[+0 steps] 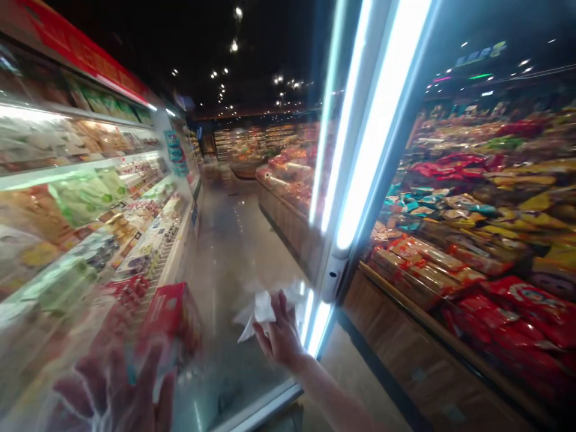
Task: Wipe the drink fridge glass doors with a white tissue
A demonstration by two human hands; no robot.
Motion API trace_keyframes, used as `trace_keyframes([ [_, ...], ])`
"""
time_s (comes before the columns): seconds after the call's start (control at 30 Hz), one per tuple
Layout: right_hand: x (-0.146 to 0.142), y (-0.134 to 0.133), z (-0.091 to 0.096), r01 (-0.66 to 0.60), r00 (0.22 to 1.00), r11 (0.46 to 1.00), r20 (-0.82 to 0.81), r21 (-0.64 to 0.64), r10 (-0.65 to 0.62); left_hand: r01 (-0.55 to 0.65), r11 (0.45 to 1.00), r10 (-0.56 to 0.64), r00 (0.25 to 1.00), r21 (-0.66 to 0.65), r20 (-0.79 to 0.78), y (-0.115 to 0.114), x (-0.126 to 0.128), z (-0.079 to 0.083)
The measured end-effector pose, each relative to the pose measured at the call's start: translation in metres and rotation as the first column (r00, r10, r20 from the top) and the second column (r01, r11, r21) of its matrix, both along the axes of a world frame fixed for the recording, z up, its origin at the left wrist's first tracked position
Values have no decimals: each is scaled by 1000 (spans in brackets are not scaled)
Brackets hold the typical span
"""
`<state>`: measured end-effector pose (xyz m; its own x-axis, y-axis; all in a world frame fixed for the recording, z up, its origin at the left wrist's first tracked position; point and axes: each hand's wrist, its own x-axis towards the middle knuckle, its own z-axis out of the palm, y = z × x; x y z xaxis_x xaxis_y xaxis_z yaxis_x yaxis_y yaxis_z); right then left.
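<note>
My right hand point(281, 336) holds a crumpled white cloth point(258, 312) against the glass door point(234, 252) of a chilled case, close to the door's lit edge point(360, 156). My left hand point(112, 390) shows hazily at the bottom left, seemingly through the glass, with its fingers spread and pointing up. It is just below a red box point(173, 318) on the low shelf; whether it touches the box is unclear.
Lit cooler shelves point(90, 198) with packaged food line the left side. Open bins of red and yellow snack packets point(472, 228) on wooden stands fill the right. A shop aisle point(234, 198) runs ahead between them towards more shelving.
</note>
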<state>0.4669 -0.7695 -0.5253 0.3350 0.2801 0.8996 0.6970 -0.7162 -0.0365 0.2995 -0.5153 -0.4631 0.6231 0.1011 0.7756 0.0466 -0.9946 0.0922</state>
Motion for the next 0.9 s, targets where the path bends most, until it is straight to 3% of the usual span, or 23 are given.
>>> trace_keyframes([
  [0.07, 7, -1, 59, -2, 1000, 1000, -6, 24, 3, -4, 997, 4, 1000, 73, 0, -11, 4, 37],
  [0.13, 12, -2, 105, 6, 999, 999, -45, 52, -4, -12, 994, 10, 1000, 107, 11, -22, 8, 68],
  [0.2, 11, -5, 127, -9, 999, 998, -49, 58, 11, -30, 995, 28, 999, 94, 24, -31, 10, 91],
  [0.33, 11, -13, 147, -80, 997, 996, -2, -38, 80, -38, 996, 34, 998, 76, 56, -35, 14, 128],
  [0.47, 26, -9, 210, -62, 998, 998, 6, 4, 62, -69, 995, 60, 990, 65, 129, -28, 24, 160],
  [0.53, 27, 0, 229, -76, 996, 997, 42, 11, 75, -81, 996, 72, 984, 48, 164, -23, 29, 171],
  [0.6, 22, 10, 228, -185, 977, 975, 85, -121, 196, -85, 995, 76, 981, 44, 181, -16, 33, 177],
  [0.67, 15, 18, 218, -316, 928, 889, 88, -330, 362, -82, 994, 69, 983, 71, 170, -8, 34, 178],
  [0.73, 14, 23, 220, -351, 900, 830, 90, -434, 427, -75, 990, 56, 985, 119, 161, 3, 33, 178],
  [0.8, 17, 27, 240, -284, 927, 889, 132, -358, 350, -66, 985, 37, 984, 159, 177, 18, 29, 178],
  [0.87, 20, 33, 266, -166, 968, 971, 159, -173, 194, -63, 984, 27, 977, 169, 209, 35, 22, 183],
  [0.9, 19, 39, 275, -123, 977, 986, 161, -110, 140, -65, 985, 28, 975, 162, 221, 44, 17, 186],
])
